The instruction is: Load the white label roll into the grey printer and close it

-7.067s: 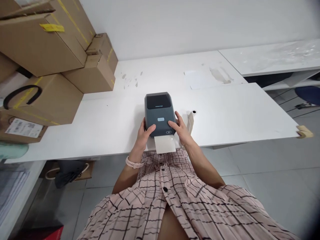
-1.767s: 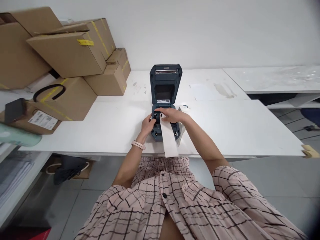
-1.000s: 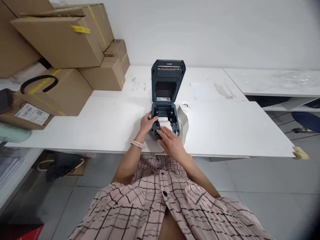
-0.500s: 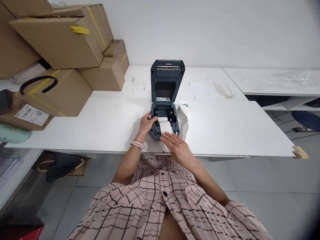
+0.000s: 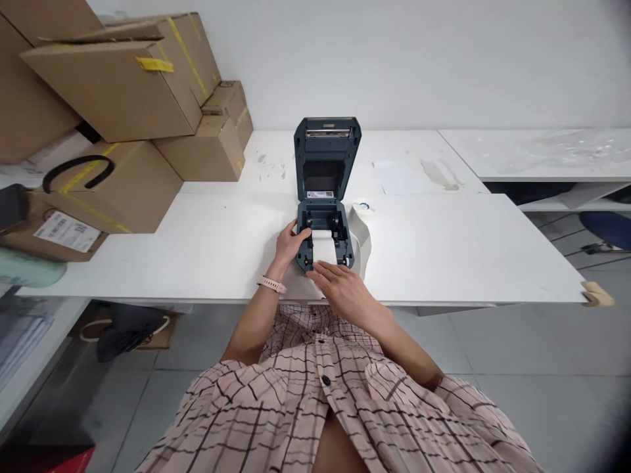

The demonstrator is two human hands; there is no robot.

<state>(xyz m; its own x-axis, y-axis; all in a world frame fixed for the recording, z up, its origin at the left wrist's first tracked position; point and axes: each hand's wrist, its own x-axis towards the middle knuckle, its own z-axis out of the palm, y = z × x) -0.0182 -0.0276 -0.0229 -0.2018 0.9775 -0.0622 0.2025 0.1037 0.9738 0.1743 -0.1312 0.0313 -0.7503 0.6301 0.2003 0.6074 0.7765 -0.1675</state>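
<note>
A dark grey label printer (image 5: 327, 157) stands on the white table with its lid tipped up and back. Inside its lower half lies a roll of white label paper, its strip (image 5: 324, 249) running forward over the front edge. My left hand (image 5: 290, 244) is closed round the printer's left side, the thumb reaching inside beside the roll. Across the front of the printer, my right hand (image 5: 341, 286) rests with fingers stretched flat over the paper's lower end. The right thumb is hidden under the hand.
Cardboard boxes (image 5: 148, 92) are stacked at the left, with a black curved strap (image 5: 79, 164) on one. Behind the printer's right side lie pale backing paper (image 5: 361, 240) and a small roll (image 5: 363, 207). A wooden piece (image 5: 598, 294) sticks out at the table's right corner.
My right hand has shifted slightly left along the printer's front, and the paper strip now lies straighter. The left hand keeps its hold on the printer's side.
</note>
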